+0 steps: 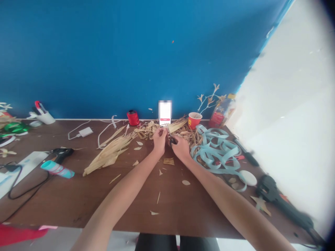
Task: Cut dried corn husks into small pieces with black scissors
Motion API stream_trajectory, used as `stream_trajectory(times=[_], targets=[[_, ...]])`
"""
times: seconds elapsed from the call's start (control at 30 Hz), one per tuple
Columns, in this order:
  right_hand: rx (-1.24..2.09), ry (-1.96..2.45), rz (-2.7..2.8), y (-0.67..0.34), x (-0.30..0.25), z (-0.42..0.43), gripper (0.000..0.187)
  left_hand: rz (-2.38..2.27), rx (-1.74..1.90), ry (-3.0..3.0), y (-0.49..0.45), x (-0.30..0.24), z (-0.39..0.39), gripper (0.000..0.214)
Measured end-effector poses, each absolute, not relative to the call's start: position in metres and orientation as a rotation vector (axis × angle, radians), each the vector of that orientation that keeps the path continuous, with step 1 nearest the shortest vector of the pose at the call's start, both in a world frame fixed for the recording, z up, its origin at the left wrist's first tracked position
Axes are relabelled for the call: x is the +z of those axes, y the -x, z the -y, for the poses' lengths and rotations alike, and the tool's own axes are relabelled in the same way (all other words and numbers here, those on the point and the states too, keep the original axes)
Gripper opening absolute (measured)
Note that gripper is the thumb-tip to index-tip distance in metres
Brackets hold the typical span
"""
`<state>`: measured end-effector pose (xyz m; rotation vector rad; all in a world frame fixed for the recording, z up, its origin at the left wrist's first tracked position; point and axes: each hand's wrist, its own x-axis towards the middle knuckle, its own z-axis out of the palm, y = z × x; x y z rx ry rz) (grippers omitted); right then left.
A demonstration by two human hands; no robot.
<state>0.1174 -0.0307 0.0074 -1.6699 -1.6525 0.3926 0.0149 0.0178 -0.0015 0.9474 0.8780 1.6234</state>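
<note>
My right hand [181, 147] is closed around the dark handles of a pair of scissors [169, 130], whose blades point up and away from me. Close beside it, my left hand [159, 139] is pinched near the blades; what sits between its fingertips is too small to make out. Both hands are over the far middle of the table, in front of a pile of dried husk strips [149, 130]. A larger bundle of dried husks [108, 157] lies left of my left hand. Below the hands are a small square husk piece [169, 161] and petal-shaped scraps [186, 182].
A lit phone [165, 113] leans on the blue wall. Right are a red paper cup [195, 120], tangled light-blue ribbon [220, 148] and a glue gun [277, 195]. Left are a red spool [133, 118], charger [85, 131], blue roll [57, 169] and white pen cup [46, 118].
</note>
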Motion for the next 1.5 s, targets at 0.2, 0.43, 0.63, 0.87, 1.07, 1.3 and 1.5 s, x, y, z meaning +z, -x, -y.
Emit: stream_trajectory(times=[0.2,0.43,0.63,0.87,1.07,1.3,1.5], targets=[[0.393,1.688,1.666,-0.1173,0.009,0.0319,0.022,-0.891,1.63,-0.953,-0.0141,-0.0021,-0.0177,0.032],[0.357,1.718,1.695,-0.1178,0.0084,0.0318,0.023,-0.901,1.637,-0.948,-0.014,-0.0003,-0.0173,0.031],[0.338,1.687,1.7,-0.1185,0.0067,0.0323,0.024,-0.919,1.648,-0.94,-0.0135,0.0011,-0.0168,0.029],[0.386,1.599,1.635,-0.1206,0.0039,0.0303,0.021,-0.887,1.633,-0.955,-0.0146,0.0008,-0.017,0.029],[0.411,1.565,1.566,-0.1217,0.0038,0.0301,0.022,-0.771,1.631,-0.91,-0.0167,-0.0007,-0.0178,0.035],[0.409,1.556,1.556,-0.1221,0.0014,0.0295,0.023,-0.816,1.595,-0.906,-0.0157,0.0011,-0.0176,0.037],[0.407,1.592,1.583,-0.1196,0.0057,0.0307,0.022,-0.834,1.601,-0.976,-0.0149,0.004,-0.0149,0.033]])
